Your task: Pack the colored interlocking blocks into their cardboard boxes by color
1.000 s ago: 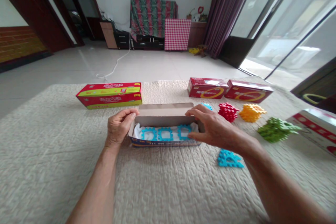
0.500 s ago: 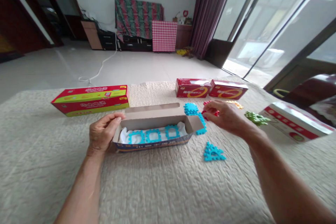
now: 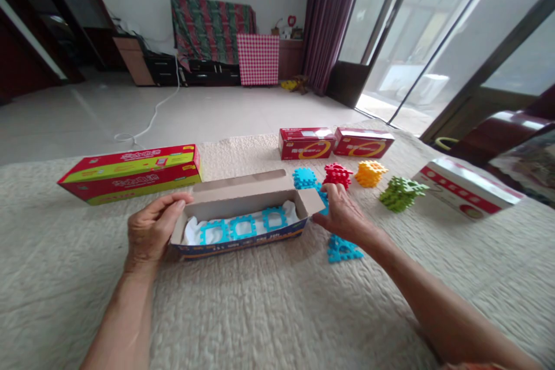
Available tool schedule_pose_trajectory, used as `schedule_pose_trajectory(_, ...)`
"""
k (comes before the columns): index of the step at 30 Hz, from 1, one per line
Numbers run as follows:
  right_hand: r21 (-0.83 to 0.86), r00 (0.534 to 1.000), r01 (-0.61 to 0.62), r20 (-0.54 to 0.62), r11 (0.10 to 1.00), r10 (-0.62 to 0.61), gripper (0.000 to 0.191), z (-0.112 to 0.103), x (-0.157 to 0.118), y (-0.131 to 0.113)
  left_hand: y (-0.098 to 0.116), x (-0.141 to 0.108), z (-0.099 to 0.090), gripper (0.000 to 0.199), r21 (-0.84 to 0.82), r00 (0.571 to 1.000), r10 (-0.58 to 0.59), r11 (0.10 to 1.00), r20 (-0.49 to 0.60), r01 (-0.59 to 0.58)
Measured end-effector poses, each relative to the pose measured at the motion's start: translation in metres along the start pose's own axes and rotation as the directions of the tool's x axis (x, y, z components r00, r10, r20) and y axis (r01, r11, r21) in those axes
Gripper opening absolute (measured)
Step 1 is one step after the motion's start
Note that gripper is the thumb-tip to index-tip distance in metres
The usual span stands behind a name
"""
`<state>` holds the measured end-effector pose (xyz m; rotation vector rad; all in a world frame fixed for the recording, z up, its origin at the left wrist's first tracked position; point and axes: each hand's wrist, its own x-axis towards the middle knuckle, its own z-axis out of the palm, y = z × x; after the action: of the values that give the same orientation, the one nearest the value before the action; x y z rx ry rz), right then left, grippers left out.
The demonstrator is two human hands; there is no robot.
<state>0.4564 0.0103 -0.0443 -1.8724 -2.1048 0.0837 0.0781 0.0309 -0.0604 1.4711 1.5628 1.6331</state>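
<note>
My left fingers (image 3: 152, 228) pinch the open box's (image 3: 243, 243) left end; my right fingers (image 3: 340, 211) spread slightly by its right flap (image 3: 313, 202).

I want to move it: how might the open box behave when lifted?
The open box has thin walls, so it may flex if squeezed. The blue pieces inside lie on crumpled white lining and could shift if tipped.

Matt grey-brown cardboard inside the open box (image 3: 243, 200), crumpled white paper-like lining (image 3: 192, 231), plastic-looking blue frames (image 3: 243, 227).
</note>
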Motion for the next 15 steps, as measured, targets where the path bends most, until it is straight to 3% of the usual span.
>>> schedule_pose_trajectory(5,0.010,1.000,0.010,-0.004,1.000,-0.010,0.044,-0.007,0.002,0.007,0.001,-0.001,0.001,0.019,-0.014,1.000,0.003,1.000,-0.005,-0.003)
schedule_pose_trajectory(9,-0.055,0.999,0.024,-0.027,0.998,-0.025,0.034,-0.023,0.003,0.031,0.003,0.000,0.002,0.019,-0.027,1.000,0.010,1.000,-0.003,-0.010)
schedule_pose_trajectory(15,-0.068,0.981,0.014,0.193,0.998,-0.001,0.034,-0.032,-0.001,0.067,0.004,-0.001,0.001,0.019,-0.030,1.000,-0.007,1.000,-0.005,0.007)
